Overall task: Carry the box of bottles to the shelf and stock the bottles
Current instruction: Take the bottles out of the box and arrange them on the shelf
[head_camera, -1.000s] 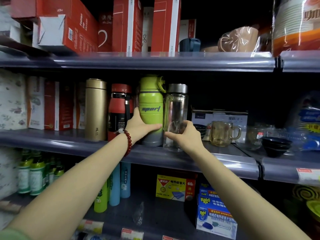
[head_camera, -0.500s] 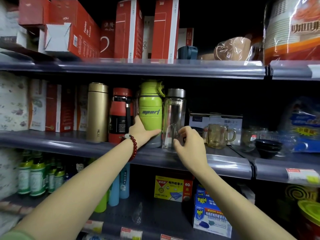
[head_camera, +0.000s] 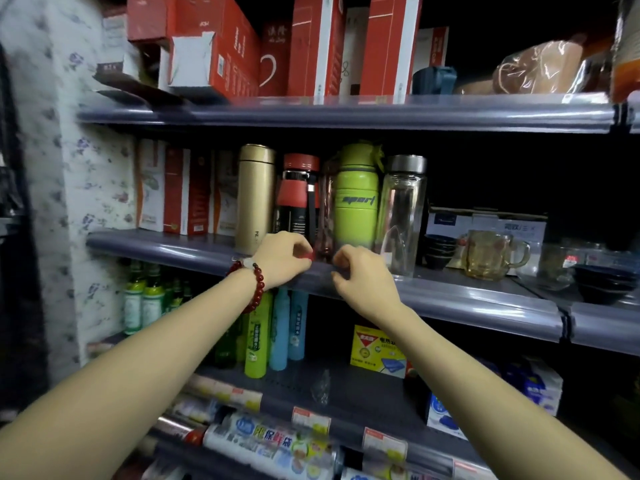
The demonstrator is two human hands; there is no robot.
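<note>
Several bottles stand in a row on the middle shelf: a gold flask, a red-and-black bottle, a green sport bottle and a clear glass bottle with a silver lid. A dark see-through bottle shows between the red and green ones. My left hand, with a red bead bracelet at the wrist, hovers at the shelf's front edge below the red bottle, fingers curled, holding nothing. My right hand is beside it below the green bottle, also curled and empty. No box of bottles is in view.
Red cartons fill the top shelf. Glass mugs and dark bowls sit right of the bottles. Green and blue bottles and a yellow box are on the lower shelf; wrapped rolls lie below. A patterned wall is at left.
Both hands have let go of the green and clear bottles and pulled back to the shelf's front edge with fingers curling in. The view has shifted right and down.
</note>
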